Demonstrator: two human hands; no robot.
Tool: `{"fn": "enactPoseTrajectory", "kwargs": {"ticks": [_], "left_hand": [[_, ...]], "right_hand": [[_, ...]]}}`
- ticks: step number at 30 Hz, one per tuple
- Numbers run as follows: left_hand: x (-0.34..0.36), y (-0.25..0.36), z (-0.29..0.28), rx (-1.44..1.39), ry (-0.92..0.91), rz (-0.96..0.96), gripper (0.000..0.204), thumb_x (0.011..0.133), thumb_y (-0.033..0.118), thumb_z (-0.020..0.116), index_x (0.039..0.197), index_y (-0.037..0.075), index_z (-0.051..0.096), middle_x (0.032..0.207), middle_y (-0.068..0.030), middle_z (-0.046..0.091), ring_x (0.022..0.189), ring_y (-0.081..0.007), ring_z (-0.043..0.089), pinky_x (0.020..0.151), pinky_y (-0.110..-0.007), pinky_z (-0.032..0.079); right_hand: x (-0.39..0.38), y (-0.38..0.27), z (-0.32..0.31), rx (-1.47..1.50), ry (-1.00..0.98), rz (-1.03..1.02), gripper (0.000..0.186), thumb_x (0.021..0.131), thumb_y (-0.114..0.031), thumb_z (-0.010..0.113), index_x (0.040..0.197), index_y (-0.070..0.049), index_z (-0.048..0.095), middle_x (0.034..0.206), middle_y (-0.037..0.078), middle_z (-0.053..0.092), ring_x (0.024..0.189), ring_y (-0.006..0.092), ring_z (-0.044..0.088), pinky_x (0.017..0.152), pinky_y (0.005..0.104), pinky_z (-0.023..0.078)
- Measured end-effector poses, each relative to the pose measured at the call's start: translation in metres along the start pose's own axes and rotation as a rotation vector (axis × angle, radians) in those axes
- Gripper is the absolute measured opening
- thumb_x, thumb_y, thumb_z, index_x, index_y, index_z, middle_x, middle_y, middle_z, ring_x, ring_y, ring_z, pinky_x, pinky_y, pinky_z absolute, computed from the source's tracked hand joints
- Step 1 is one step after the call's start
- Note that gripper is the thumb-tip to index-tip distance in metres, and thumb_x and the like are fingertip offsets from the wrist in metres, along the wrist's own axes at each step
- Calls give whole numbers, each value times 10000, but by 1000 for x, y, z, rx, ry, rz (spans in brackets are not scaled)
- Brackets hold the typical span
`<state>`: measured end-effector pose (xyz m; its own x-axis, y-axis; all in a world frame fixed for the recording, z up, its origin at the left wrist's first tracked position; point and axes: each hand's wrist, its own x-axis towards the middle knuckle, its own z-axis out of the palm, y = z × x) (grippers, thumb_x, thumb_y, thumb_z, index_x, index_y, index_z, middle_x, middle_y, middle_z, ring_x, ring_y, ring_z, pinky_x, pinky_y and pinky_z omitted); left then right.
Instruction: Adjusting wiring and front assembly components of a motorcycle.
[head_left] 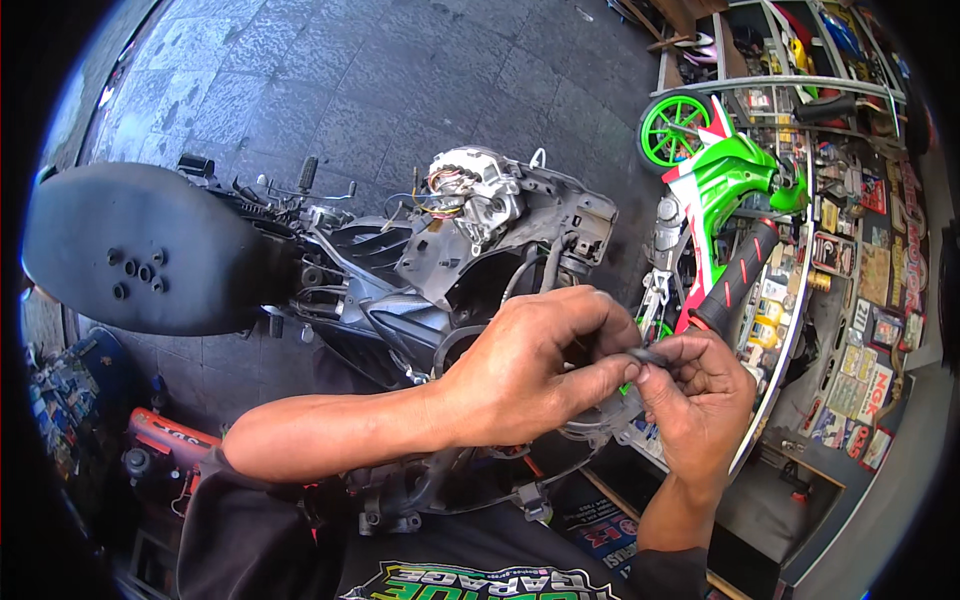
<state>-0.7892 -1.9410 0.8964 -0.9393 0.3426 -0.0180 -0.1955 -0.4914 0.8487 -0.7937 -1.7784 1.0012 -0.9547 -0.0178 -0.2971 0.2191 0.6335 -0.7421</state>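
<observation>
My left hand [535,370] and my right hand [695,400] meet at the centre right, fingertips pinched on a small dark part [650,357] whose shape is mostly hidden. Beneath them is the stripped front of a motorbike [375,320], with hoses and bare frame. A silver metal housing with wires [472,195] lies on it, above my hands in the view. On the black seat [190,225] at the left rest several small dark round rubber pieces [130,268].
A small green and white two-wheeler [740,165] with a black grip [740,270] stands by a glass display counter [820,330] full of packets at the right. A red cylinder [170,435] is at the lower left. Grey tiled floor [350,80] surrounds the motorbike.
</observation>
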Motion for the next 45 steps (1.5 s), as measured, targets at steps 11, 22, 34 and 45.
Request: {"fn": "enactPoseTrajectory", "kwargs": {"ticks": [11,22,34,45], "left_hand": [[-16,-22,-5,220,18,-352,114,878,27,692,973,-38,690,843,-55,717,770,-49,620,673,-234,525],[-25,-28,-5,307,74,-386,189,851,93,729,976,-44,695,818,-96,717,755,-68,628,671,-265,530],[-25,-32,-7,366,49,-301,170,839,102,734,938,-27,683,818,-105,721,740,-97,663,662,-287,533],[-12,-24,-11,579,-75,-150,153,798,91,715,905,-15,689,788,-166,691,746,-303,703,672,-359,538]], "right_hand": [[-44,98,-3,224,450,-155,850,889,-515,610,1461,25,287,1371,183,440,1262,285,429,1076,438,318],[-63,123,38,986,97,128,872,760,-508,780,1390,-37,404,1308,154,516,1204,269,534,1011,471,472],[-59,97,40,903,114,205,728,727,-299,745,1315,10,445,1205,213,599,1090,314,619,966,476,519],[-61,98,40,950,109,193,744,741,-285,728,1337,37,420,1233,223,587,1111,326,610,992,498,505]]}}
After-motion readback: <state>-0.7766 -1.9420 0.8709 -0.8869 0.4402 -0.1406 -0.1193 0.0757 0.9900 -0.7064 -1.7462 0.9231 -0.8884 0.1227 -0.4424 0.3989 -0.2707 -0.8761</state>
